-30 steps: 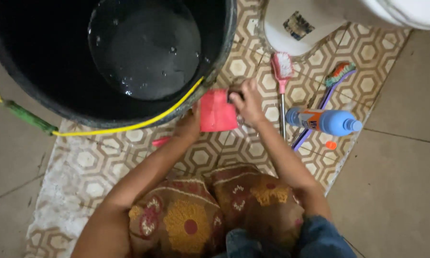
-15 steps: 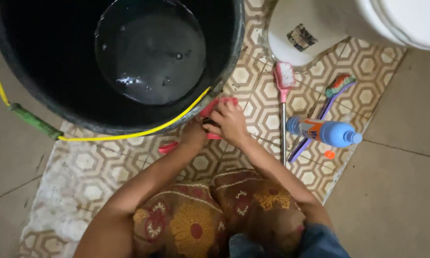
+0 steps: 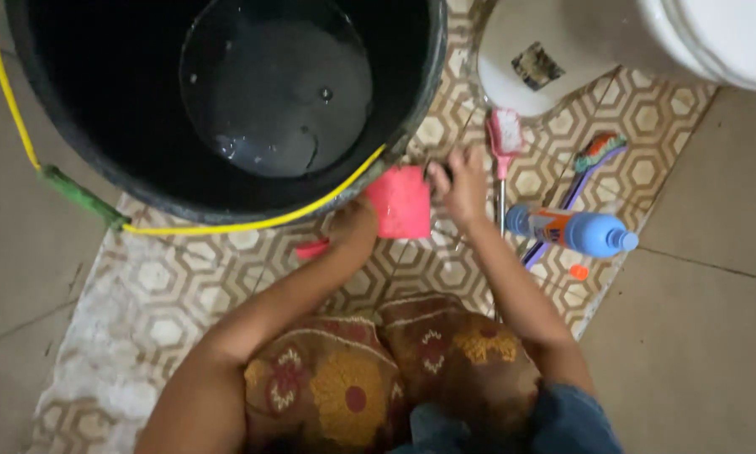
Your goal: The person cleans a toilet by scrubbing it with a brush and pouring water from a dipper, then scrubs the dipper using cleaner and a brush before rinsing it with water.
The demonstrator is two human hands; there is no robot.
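Beside the black tub (image 3: 226, 109), both hands, left (image 3: 352, 231) and right (image 3: 462, 181), grip a pink cloth (image 3: 400, 202), apparently mid-wringing; a firmer twist seems due.

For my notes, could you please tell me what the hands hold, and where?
Both hands grip a pink cloth: the left hand at its left edge, the right hand at its upper right corner.

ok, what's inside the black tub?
The black tub holds shallow water with a few bubbles on a dark bottom. Nothing else shows inside; the near wall's inner face is hidden by its rim.
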